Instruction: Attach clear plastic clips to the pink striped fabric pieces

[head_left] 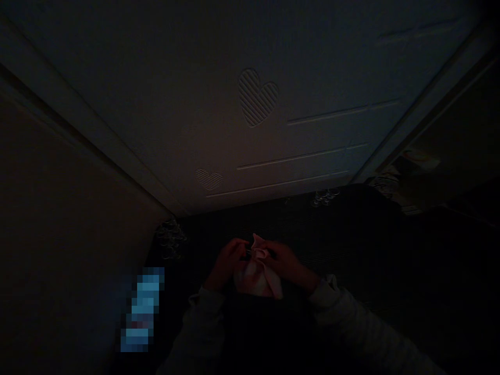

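Observation:
In the dim head view, a pale pink cloth hangs between my hands at the lower centre, its top edge bunched up. My right hand is closed on the cloth's upper right part. On the other side, my left hand has its fingers bent together beside the cloth's upper left edge. A thin light-coloured thing shows between the left fingertips and the cloth, too small to name. Darkness hides most of the fingertips.
A pale door or panel with embossed hearts and lines rises ahead. Clusters of round shiny things lie at its foot, left and right. A bright pixelated screen is at lower left. Pale items lie at right.

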Available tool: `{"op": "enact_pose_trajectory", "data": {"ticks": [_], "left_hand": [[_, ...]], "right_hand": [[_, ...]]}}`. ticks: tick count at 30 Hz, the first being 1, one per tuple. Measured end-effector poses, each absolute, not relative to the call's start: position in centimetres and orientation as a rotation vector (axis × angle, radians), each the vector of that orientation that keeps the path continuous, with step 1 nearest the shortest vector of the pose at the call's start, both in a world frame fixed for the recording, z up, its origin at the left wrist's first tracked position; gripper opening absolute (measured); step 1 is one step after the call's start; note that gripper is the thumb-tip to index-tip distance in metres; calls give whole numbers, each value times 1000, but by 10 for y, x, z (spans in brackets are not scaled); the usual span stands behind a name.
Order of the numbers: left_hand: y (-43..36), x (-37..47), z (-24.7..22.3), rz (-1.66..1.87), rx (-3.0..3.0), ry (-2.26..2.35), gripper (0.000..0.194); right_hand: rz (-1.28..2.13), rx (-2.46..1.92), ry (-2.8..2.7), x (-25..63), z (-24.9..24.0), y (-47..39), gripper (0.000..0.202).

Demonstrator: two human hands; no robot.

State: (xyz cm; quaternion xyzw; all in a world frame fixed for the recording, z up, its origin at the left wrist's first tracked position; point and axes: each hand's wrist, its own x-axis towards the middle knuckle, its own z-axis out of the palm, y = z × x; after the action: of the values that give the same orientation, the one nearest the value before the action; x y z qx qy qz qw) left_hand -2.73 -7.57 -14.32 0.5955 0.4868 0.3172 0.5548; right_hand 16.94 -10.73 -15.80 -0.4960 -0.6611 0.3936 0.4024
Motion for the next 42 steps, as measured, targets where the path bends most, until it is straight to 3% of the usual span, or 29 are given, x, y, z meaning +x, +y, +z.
{"op": "enact_pose_trajectory", "data": {"ticks": [10,17,42], "left_hand": [[-72,-34,-141,736,1371,1073,21],[-72,-32,-150,828,1396,1144,37],[-71,-30,-151,747,1471,1281,31]], "right_hand": [[1017,-1261,-1717,169,-157,-108,17],[1009,-1272,-1736,168,-154,-109,19],[1033,-1288,-1680,165,-162,-107,18]]}}
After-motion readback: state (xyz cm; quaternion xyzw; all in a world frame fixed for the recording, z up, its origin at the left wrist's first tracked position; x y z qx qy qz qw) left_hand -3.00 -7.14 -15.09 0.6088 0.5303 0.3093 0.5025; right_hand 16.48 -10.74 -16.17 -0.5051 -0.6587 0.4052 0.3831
